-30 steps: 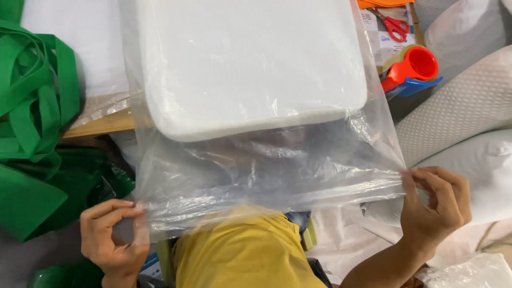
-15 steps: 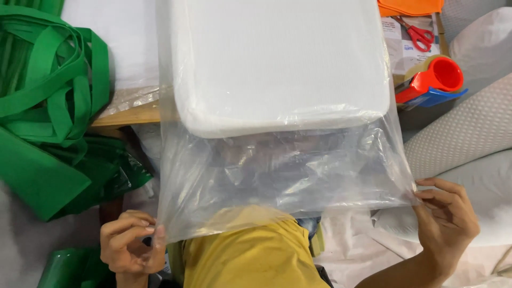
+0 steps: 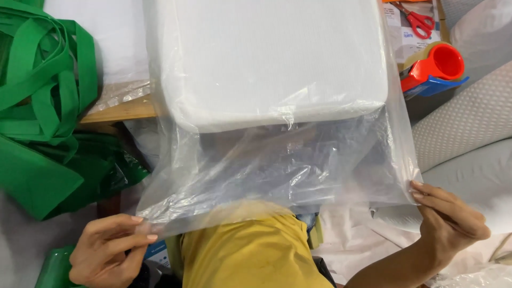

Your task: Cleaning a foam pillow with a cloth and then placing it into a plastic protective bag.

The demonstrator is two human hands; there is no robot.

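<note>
A white square cushion (image 3: 272, 58) lies inside a clear plastic bag (image 3: 277, 165) on a wooden table (image 3: 120, 111). The bag's open end hangs over the table edge toward me. My left hand (image 3: 109, 250) pinches the bag's lower left corner between thumb and fingers. My right hand (image 3: 448, 224) pinches the lower right corner. The bag mouth is stretched flat between both hands, above my yellow shirt (image 3: 245, 256).
Green fabric straps and bags (image 3: 42, 112) are piled at the left. A red and blue tape dispenser (image 3: 434, 66) and red-handled scissors (image 3: 418, 20) sit at the upper right. White and grey cushions (image 3: 469, 128) lie at the right.
The bag with the cushion has slid nearer to me and looks larger in view. Both hands keep their pinch on the bag's corners, the right hand lower than before.
</note>
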